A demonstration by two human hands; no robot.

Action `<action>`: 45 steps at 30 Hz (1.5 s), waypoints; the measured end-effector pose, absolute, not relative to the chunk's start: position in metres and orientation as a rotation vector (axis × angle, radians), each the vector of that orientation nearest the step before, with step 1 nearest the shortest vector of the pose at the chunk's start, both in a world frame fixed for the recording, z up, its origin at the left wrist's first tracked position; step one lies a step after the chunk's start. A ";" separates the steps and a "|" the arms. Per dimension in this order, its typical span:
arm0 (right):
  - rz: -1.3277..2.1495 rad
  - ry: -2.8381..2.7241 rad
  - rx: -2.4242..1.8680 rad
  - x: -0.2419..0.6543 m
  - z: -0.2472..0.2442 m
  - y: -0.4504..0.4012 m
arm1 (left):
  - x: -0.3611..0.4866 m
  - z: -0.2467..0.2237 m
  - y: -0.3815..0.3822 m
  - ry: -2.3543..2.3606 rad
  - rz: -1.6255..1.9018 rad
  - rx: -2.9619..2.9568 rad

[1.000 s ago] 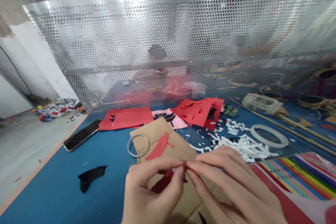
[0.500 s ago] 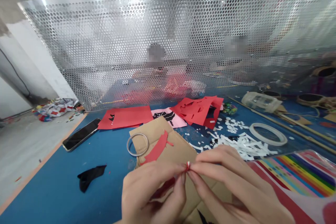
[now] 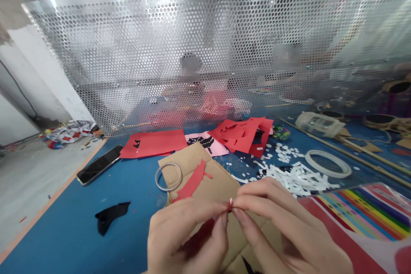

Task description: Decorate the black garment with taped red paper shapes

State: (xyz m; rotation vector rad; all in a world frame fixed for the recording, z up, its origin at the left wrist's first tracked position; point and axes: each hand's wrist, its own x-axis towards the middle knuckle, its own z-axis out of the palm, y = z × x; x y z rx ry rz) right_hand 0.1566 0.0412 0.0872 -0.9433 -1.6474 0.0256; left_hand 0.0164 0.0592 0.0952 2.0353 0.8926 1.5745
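Both my hands meet at the lower middle, above a piece of brown cardboard (image 3: 224, 182). Between the fingertips is a small piece of red paper (image 3: 230, 206) with a white edge at its top. My left hand (image 3: 189, 233) pinches it with thumb and index finger, and more red shows in the shadow under its fingers. My right hand (image 3: 285, 222) closes thumb and fingers on the same piece from the right. On the cardboard lies a curved red paper cutout (image 3: 192, 182), and a thin ring (image 3: 168, 177) rests across the cardboard's left edge.
A black scrap (image 3: 111, 216) and a phone (image 3: 99, 165) lie left. Behind are red paper sheets (image 3: 157, 143). White strips (image 3: 300, 180), a tape roll (image 3: 327, 164), a plastic jar (image 3: 319, 125) and a striped colour pack (image 3: 369, 212) lie right. A perforated metal screen (image 3: 135, 60) stands behind; people sit beyond it.
My right hand has shifted very slightly left and turned a little. Both hands still pinch the small red paper at nearly the same spot.
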 end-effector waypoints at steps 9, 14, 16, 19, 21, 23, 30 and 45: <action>-0.060 -1.682 -0.945 0.160 0.085 0.041 | 0.024 0.097 0.055 1.127 1.542 1.736; -0.241 -1.776 -0.991 0.165 0.087 0.037 | 0.025 0.097 0.054 1.161 1.560 1.679; -0.268 -1.783 -1.010 0.166 0.088 0.036 | 0.026 0.097 0.054 1.129 1.591 1.689; -0.255 -1.785 -1.000 0.166 0.087 0.037 | 0.027 0.096 0.054 1.102 1.616 1.694; -0.251 -1.801 -0.988 0.166 0.085 0.038 | 0.028 0.095 0.054 1.112 1.621 1.695; -0.270 -1.812 -0.982 0.166 0.083 0.039 | 0.028 0.095 0.054 1.136 1.608 1.698; -0.160 -1.731 -0.994 0.162 0.080 0.042 | 0.023 0.095 0.056 1.173 1.298 1.471; 0.043 -1.981 -1.769 0.212 0.096 0.091 | 0.021 0.096 0.068 1.034 1.020 1.115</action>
